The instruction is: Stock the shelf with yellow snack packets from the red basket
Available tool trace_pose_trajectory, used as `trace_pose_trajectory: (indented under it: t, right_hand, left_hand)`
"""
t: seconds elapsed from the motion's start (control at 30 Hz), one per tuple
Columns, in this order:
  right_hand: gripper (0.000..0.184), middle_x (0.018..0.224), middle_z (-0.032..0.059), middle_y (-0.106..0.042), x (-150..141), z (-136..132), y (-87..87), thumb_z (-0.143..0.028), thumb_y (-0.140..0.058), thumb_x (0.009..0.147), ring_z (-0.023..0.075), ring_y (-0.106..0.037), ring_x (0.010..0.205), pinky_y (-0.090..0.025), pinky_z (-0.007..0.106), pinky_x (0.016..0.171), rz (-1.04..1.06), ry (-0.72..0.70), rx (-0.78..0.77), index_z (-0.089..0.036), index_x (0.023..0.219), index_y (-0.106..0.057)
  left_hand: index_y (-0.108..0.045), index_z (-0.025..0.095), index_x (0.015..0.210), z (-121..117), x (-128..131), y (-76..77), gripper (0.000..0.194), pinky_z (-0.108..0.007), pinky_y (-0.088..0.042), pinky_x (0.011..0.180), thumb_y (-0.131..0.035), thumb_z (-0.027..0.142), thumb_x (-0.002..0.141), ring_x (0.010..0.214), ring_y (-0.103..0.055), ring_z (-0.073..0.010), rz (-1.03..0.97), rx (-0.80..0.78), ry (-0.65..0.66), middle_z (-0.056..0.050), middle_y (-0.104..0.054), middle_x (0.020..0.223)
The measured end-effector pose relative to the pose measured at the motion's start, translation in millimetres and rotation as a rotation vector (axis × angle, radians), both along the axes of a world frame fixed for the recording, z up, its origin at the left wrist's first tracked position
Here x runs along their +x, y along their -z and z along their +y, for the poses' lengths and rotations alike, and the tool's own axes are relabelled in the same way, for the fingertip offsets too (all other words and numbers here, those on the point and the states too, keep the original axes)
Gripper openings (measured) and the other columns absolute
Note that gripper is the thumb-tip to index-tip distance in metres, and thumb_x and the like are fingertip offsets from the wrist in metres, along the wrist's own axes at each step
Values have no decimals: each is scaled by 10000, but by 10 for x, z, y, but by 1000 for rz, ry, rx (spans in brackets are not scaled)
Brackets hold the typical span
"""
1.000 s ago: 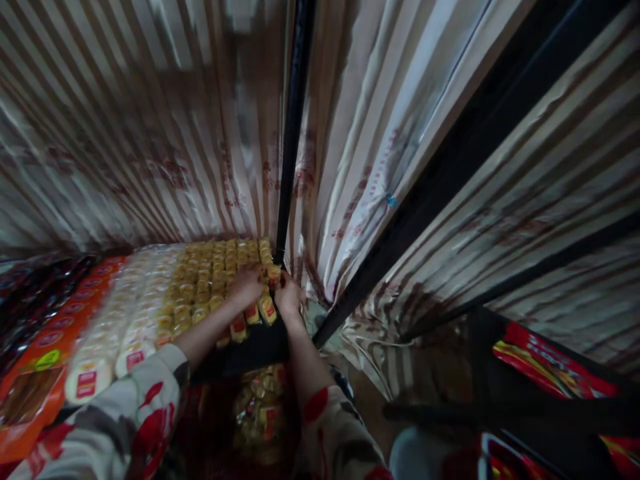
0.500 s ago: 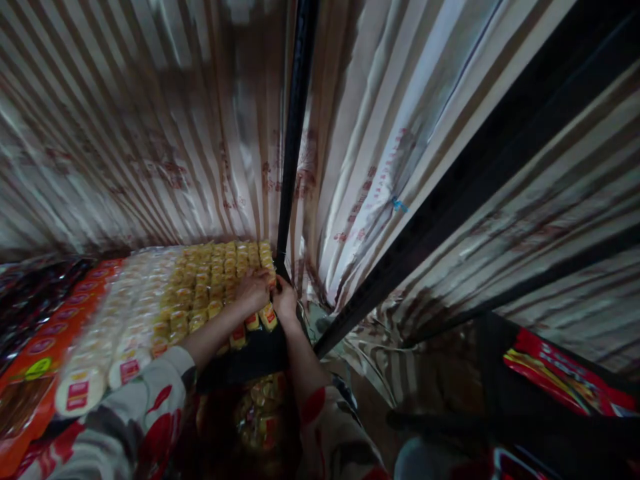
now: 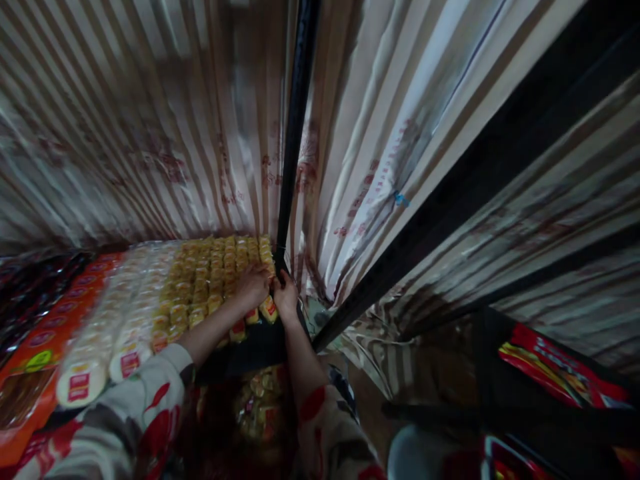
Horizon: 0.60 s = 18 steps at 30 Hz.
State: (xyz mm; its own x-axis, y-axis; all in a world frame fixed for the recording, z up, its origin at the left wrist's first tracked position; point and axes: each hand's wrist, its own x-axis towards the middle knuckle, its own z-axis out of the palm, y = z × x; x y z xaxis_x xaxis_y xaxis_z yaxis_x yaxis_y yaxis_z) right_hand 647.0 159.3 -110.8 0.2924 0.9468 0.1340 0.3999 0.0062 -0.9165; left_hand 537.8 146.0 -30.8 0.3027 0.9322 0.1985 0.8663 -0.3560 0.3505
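Note:
Rows of small yellow wrapped snack packets [image 3: 203,277] stand tightly packed at the right end of the shelf, red-and-yellow labels on their front ends. My left hand [image 3: 254,285] rests over the rightmost rows, its fingers curled down on a yellow packet. Close beside it, my right hand [image 3: 286,297] is at the right side of the last row, thumb and forefinger slightly apart, the thumb near the packets. Its other fingers are partly hidden. A labelled front packet [image 3: 269,309] sits just below, between the two hands.
White round packets [image 3: 80,385] and an orange package [image 3: 37,360] lie to the left. A black upright post [image 3: 295,133] rises behind my hands. Striped curtains [image 3: 200,120] hang around the shelf. More yellow packets [image 3: 267,420] are below; a red package [image 3: 560,370] lies far right.
My right hand has shifted slightly away from the left, and its thumb and forefinger have parted. My left hand stays over the rightmost rows. The camera view has moved slightly.

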Motion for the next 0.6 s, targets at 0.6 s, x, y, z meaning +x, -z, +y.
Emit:
trace_pose_trajectory:
  t: [0.6]
  right_hand:
    - [459,1151,100,-626,-9,-1004,18,-154,-539,752,214,-583,1027,-472,340,910,-251,-124,80,-159,1210,-570]
  left_hand:
    - [-644,163,960,-1327,52,149,346,-337,-439,990,-395,18,768,1071,-559,-171,-382,-88,-134,-78,-573,1145]
